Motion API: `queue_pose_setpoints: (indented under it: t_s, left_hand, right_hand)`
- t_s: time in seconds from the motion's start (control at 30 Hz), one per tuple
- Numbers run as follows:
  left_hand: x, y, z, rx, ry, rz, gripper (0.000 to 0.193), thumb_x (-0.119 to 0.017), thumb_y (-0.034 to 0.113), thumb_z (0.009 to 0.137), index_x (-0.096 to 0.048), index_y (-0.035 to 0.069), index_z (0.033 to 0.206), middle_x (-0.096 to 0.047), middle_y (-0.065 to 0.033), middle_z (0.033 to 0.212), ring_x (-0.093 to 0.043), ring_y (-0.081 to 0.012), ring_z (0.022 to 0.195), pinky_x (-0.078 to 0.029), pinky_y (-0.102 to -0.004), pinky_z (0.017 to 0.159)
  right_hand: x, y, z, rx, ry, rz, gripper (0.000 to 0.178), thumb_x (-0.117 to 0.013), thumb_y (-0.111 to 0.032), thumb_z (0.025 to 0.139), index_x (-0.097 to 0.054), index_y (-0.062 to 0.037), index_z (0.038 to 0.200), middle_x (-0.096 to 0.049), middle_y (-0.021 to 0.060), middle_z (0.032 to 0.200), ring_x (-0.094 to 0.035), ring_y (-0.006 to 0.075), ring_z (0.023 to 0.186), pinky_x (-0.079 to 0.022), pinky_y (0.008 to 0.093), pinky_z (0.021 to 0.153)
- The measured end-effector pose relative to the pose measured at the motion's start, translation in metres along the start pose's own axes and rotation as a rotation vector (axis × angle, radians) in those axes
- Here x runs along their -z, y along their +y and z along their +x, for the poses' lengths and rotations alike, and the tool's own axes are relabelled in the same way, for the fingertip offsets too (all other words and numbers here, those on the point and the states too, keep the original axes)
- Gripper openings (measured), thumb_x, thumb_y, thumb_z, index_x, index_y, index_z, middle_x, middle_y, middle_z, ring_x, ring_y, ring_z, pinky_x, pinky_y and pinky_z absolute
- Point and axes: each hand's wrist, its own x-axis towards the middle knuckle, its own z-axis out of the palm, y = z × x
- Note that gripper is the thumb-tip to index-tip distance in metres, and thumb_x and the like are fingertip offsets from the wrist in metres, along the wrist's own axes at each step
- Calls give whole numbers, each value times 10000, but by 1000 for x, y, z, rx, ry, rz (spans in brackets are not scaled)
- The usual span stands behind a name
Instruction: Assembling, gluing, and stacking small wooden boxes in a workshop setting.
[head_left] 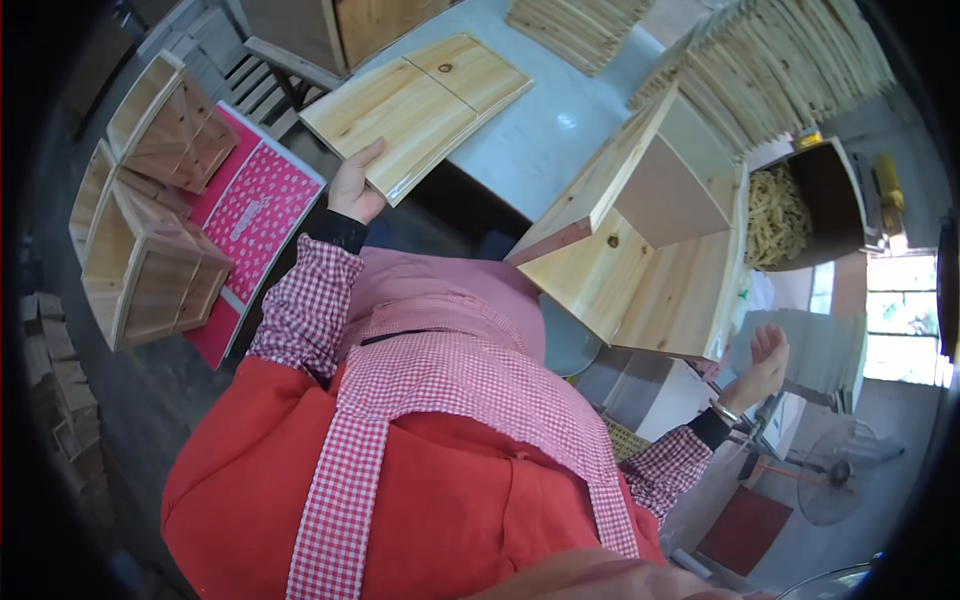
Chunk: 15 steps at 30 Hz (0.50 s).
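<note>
In the head view the left hand (355, 185) gripped the near edge of a flat pine panel (415, 105), thumb on top and the fingers tucked out of sight beneath the board. The panel was made of two joined boards with a dark knot in the far one, and it stretched away from that hand over the pale grey worktop (545, 140). Whether the panel's far part rested on the worktop or hung just above it could not be told.

The right hand (765, 360) was open, fingers spread and palm turned up, holding nothing. It sat just below the lower edge of an open-sided wooden box (640, 250), and whether it touched the wood could not be made out. The box stood tilted between the two hands, nearer the right one, its hollow facing upward in the picture.

Beyond the right hand, a dark bin of pale wood strips (790, 215) showed only in part, its side cut by the box. Stacked slats (770, 75) lay further off, bent by the lens. Out past the left hand, several open wooden crates (150, 250) were piled beside a red patterned sheet (255, 215). The person's red top and checked apron (440, 400) filled the lower picture and hid whatever lay under the arms.
</note>
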Motion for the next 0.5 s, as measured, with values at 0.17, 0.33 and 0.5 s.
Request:
queue_pose_setpoints:
  t_s: [0.17,0.33,0.5]
  left_hand:
    - [-75,32,-60,-316,-293,292,342,-607,22,836,-567,-48,1168,-613,-132,1157,-569,-293,1081,-459,-383,925]
    - [-166,64,-111,-1269,-673,1197,442,-569,-22,693,-616,-2,1132,-626,-114,923,-581,-296,927,-475,-360,824]
    - [-237,30,-122,-1680,-758,1170,340,-596,79,704,-644,35,1038,-568,-46,833,-556,-227,858,-455,-336,703]
  right_hand:
    - [-19,-105,-42,450,-44,-81,335,-455,-173,980,-550,76,1181,-611,159,1126,-618,249,980,-505,337,855]
    - [-43,-194,-115,1272,-309,-445,373,-633,-93,863,-557,68,1192,-600,160,1095,-600,237,957,-505,336,833]
    - [-72,-247,-115,1193,-361,-1000,544,-739,-170,732,-545,-8,1213,-539,123,1120,-526,278,991,-394,392,850]
